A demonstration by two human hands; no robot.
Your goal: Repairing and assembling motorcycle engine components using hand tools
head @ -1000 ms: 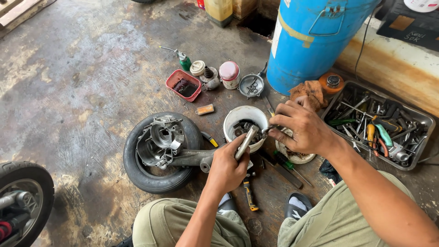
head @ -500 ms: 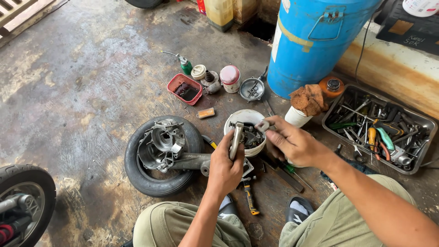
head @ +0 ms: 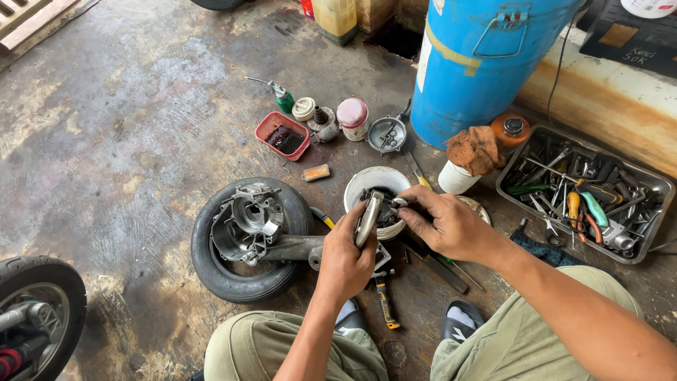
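While left hand (head: 345,257) grips a grey metal lever (head: 368,219), right hand (head: 444,226) pinches its tip above the white bowl (head: 367,182).

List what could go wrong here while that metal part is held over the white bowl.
The metal part sits in the left hand while the right hand works its tip; a greasy grip could drop it into the white bowl. The open red tray of dark oil nearby could get knocked.
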